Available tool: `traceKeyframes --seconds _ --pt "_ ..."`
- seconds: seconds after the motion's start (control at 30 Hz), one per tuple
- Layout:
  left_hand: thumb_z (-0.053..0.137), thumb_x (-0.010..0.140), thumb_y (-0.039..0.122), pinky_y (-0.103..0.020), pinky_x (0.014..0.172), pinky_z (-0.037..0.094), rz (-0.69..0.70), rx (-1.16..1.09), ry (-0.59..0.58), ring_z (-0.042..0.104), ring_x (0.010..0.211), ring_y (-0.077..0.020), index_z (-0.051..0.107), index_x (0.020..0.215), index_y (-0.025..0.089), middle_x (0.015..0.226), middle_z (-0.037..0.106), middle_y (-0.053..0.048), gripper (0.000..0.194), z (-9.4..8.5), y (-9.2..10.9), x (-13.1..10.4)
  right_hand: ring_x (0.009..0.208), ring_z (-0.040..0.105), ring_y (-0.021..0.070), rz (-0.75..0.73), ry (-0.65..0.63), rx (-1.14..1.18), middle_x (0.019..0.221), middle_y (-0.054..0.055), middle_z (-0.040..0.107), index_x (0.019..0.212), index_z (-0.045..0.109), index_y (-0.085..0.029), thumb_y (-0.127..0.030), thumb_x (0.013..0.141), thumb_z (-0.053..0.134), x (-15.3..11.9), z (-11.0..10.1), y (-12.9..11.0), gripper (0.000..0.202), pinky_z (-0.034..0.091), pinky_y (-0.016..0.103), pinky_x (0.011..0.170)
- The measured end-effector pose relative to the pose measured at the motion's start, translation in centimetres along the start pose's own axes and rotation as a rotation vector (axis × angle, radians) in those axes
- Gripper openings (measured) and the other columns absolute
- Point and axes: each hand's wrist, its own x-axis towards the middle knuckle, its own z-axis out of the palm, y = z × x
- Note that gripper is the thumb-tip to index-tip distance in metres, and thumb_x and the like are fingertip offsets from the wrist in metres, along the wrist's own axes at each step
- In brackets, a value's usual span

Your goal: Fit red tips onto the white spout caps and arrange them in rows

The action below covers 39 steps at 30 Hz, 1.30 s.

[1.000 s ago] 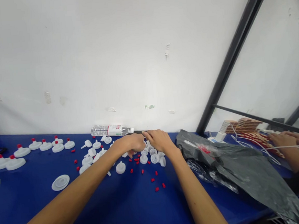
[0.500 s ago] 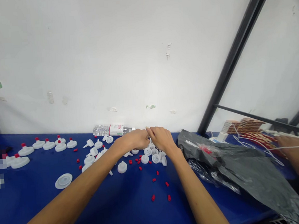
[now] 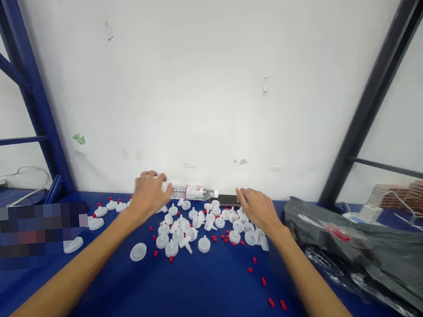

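Observation:
My left hand is raised above the left part of the table, beside the base of a clear plastic bottle. Its fingers are apart, and nothing shows in them. My right hand hovers or rests at the right end of a heap of white spouted lids; its fingers are bent with the thumb apart, and I see nothing held. Small red caps lie among the lids and in front of them. White lids with red caps on their spouts stand in a group at the left, partly behind my left forearm.
Against the white wall lies the bottle, with a black flat object beside it. A dark grey plastic bag covers the right side of the blue table. A flat white disc lies front left. Dark and blue frame posts rise at both sides.
My hands were together over the heap and are now apart. The left hand has moved left and opened; the right stays near the heap's right end. The view has turned left.

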Motion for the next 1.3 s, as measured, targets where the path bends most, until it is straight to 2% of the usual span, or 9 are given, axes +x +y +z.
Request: traceKeyframes --seconds 0.07,0.13,0.23,0.37,0.6,0.87,1.13,1.3 --pt "0.061 0.097 0.047 -0.061 0.112 0.035 -0.137 0.063 0.008 0.046 0.137 -0.035 0.062 0.128 0.017 0.144 0.055 -0.013 0.044 1.4 -3.8 0.1 0.085 0.07 0.0197 0.0 -0.002 0.007 0.093 0.004 0.075 0.087 0.065 -0.023 -0.04 0.112 0.03 0.0 0.1 -0.1 0.046 0.031 0.028 0.064" --pt "0.059 0.097 0.051 -0.062 0.11 0.036 -0.223 0.097 -0.025 0.048 0.134 -0.0353 0.061 0.13 0.018 0.143 0.055 -0.014 0.047 2.9 -6.6 0.0 0.085 0.071 0.0195 0.0 -0.007 0.011 0.092 0.004 0.075 0.087 0.065 -0.023 -0.039 0.111 0.031 0.0 0.2 -0.2 0.045 0.031 0.028 0.064" --pt "0.058 0.097 0.054 -0.059 0.107 0.041 -0.244 0.122 -0.074 0.053 0.129 -0.0334 0.06 0.131 0.019 0.141 0.057 -0.013 0.049 4.7 -8.7 -0.1 0.085 0.071 0.0194 -0.004 -0.016 0.017 0.092 0.004 0.075 0.087 0.065 -0.023 -0.038 0.111 0.031 -0.1 0.2 -0.4 0.045 0.032 0.028 0.065" --pt "0.06 0.098 0.05 -0.055 0.104 0.045 -0.203 0.148 -0.096 0.058 0.123 -0.0304 0.065 0.122 0.017 0.132 0.063 -0.012 0.042 6.1 -8.9 0.2 0.085 0.071 0.0193 -0.012 -0.021 0.023 0.092 0.003 0.076 0.089 0.065 -0.023 -0.038 0.112 0.031 -0.2 0.1 -0.7 0.044 0.032 0.028 0.065" --pt "0.063 0.099 0.042 -0.05 0.098 0.053 -0.1 0.129 -0.153 0.064 0.113 -0.026 0.066 0.117 0.016 0.124 0.067 -0.009 0.032 6.8 -9.4 0.5 0.08 0.07 0.0185 -0.026 -0.034 0.045 0.091 0.003 0.076 0.089 0.064 -0.024 -0.039 0.112 0.028 -0.3 0.3 -1.0 0.045 0.031 0.028 0.062" --pt "0.062 0.099 0.042 -0.045 0.089 0.056 -0.118 0.082 -0.197 0.067 0.101 -0.0226 0.065 0.118 0.016 0.118 0.068 -0.008 0.032 6.8 -9.8 0.4 0.078 0.069 0.0181 -0.029 -0.05 0.065 0.09 0.003 0.076 0.089 0.064 -0.024 -0.039 0.112 0.029 -0.3 0.3 -1.2 0.044 0.03 0.026 0.062" --pt "0.062 0.099 0.041 -0.046 0.091 0.057 -0.093 0.041 -0.196 0.068 0.103 -0.0232 0.066 0.117 0.016 0.116 0.07 -0.008 0.031 6.5 -9.3 0.1 0.077 0.069 0.0189 -0.034 -0.033 0.084 0.086 0.003 0.075 0.086 0.063 -0.024 -0.039 0.111 0.031 -0.3 0.5 -1.1 0.044 0.029 0.028 0.062" --pt "0.062 0.099 0.043 -0.045 0.09 0.057 -0.149 -0.014 -0.189 0.069 0.101 -0.0227 0.067 0.114 0.016 0.112 0.071 -0.007 0.031 6.3 -9.2 -0.1 0.073 0.068 0.0188 -0.033 -0.022 0.114 0.08 0.003 0.074 0.083 0.063 -0.023 -0.038 0.11 0.033 -0.3 0.7 -1.1 0.043 0.028 0.027 0.061"
